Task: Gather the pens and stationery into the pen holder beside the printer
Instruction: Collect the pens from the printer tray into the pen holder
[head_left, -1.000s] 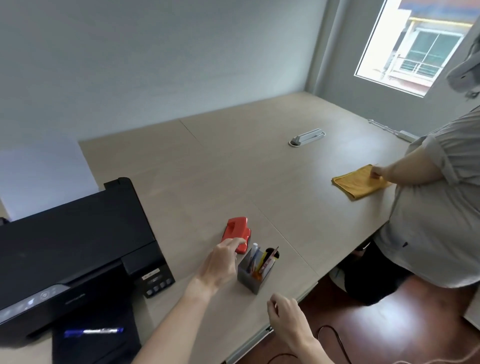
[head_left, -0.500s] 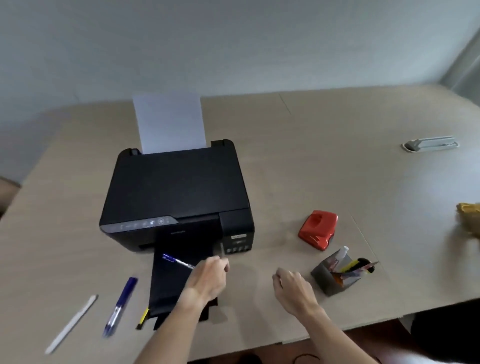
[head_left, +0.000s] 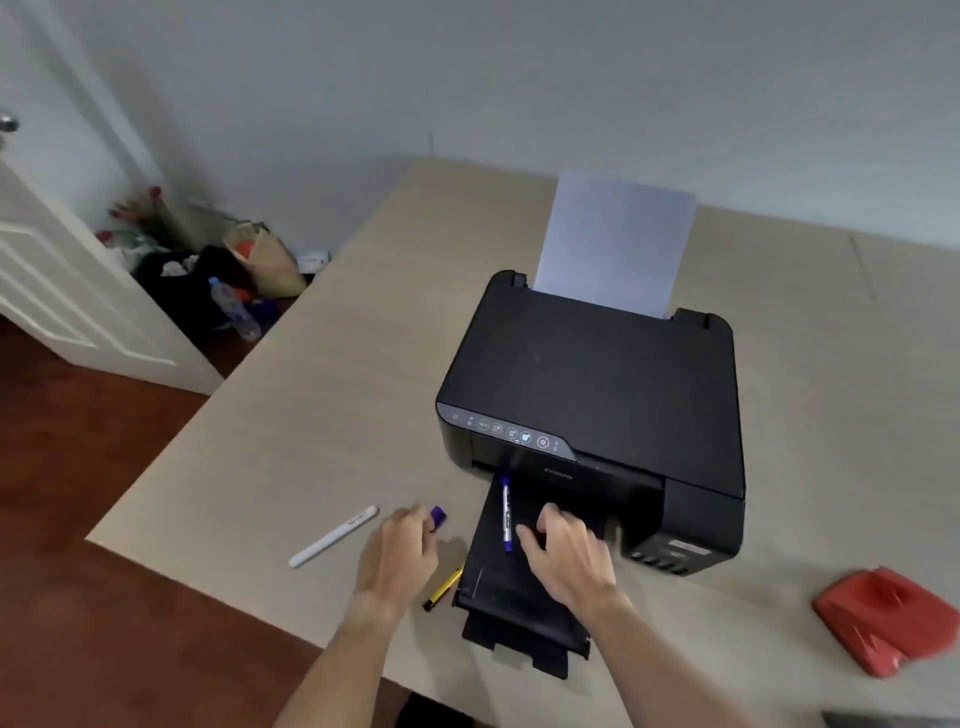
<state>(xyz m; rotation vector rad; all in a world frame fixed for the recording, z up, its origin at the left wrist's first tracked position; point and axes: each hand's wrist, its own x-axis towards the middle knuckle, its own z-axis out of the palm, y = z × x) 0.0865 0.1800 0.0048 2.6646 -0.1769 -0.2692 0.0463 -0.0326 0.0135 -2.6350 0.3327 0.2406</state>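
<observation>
Left hand (head_left: 397, 558) shifted onto blue pen (head_left: 438, 518), slim cylinder

Grey wall (head_left: 519, 78), reddish wood floor (head_left: 78, 467)

Count at this moment: four writing items in sight. One white pen (head_left: 335, 536) lies on the counter (head_left: 291, 431). One blue-capped pen (head_left: 439, 518) shows only its cap past the left hand (head_left: 397, 558). One yellow-and-black pen (head_left: 443, 588) lies beside the tray edge. One blue-and-white marker (head_left: 506, 512) lies on the printer's output tray (head_left: 498, 587). One black printer (head_left: 597, 395), with one sheet of paper (head_left: 615, 241) standing in its rear feed. One red hole punch (head_left: 888, 618) at the right. Two hands in view, left and right hand (head_left: 566, 561). One white door (head_left: 57, 270) at the left. Floor clutter beside it too blurred to count.
</observation>
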